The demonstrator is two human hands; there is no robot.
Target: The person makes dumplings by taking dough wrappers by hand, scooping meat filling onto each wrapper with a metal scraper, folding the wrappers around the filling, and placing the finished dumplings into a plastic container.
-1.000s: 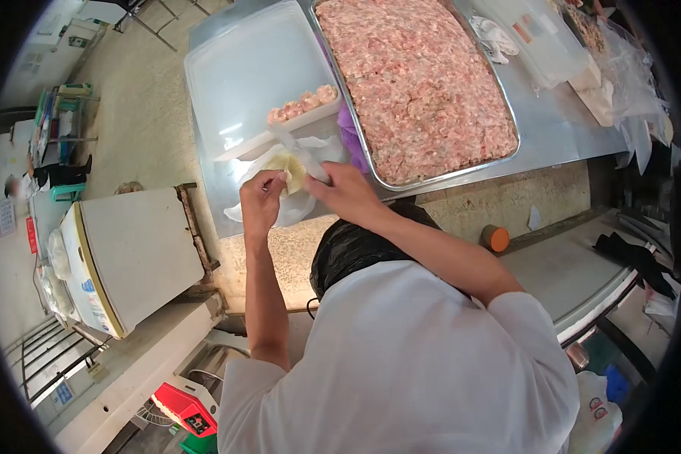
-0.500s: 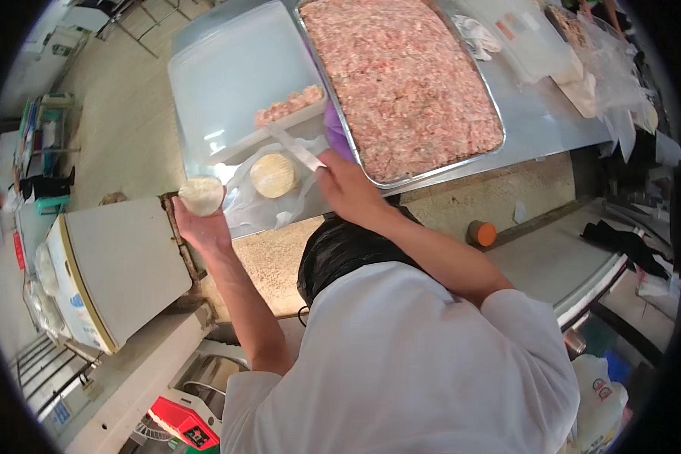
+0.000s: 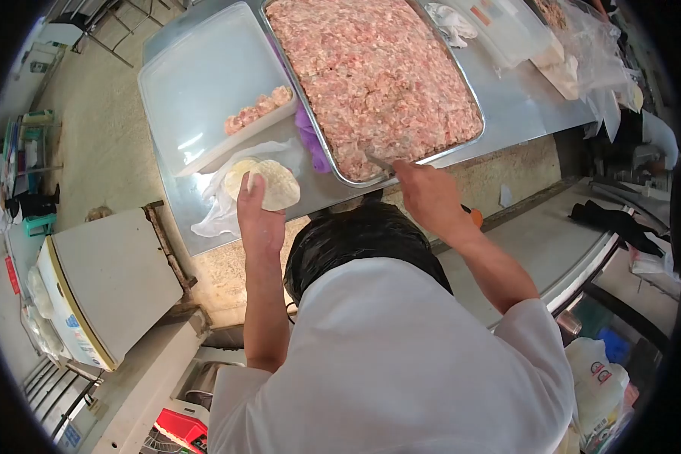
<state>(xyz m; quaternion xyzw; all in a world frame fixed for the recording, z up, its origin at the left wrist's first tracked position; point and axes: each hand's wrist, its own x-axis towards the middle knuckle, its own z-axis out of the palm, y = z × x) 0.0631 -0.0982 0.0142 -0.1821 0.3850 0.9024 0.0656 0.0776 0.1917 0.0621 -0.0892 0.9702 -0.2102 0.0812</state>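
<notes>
My left hand (image 3: 262, 223) holds a round, pale dough wrapper (image 3: 280, 187) upright, with the thumb laid over its face. Just behind it, more round wrappers (image 3: 236, 175) rest on a crumpled clear plastic bag (image 3: 213, 219), partly hidden by the hand. In my right hand (image 3: 433, 198) is a thin, flat filling spatula (image 3: 378, 161), its handle covered by the fingers. Its tip touches the near edge of the minced meat (image 3: 378, 76), which fills a large metal tray (image 3: 473, 138).
A clear plastic box (image 3: 181, 106) with a row of wrapped dumplings (image 3: 257, 110) stands left of the tray. Purple cloth (image 3: 312, 144) lies between them. A white cloth (image 3: 450, 24) and plastic bags (image 3: 583, 53) are at the right of the metal table (image 3: 537, 110). A white-topped cabinet (image 3: 117, 280) stands left.
My left hand has moved right with the wrapper, in front of the bag. My right hand has left the bag and moved right, bringing the spatula to the meat's near edge.
</notes>
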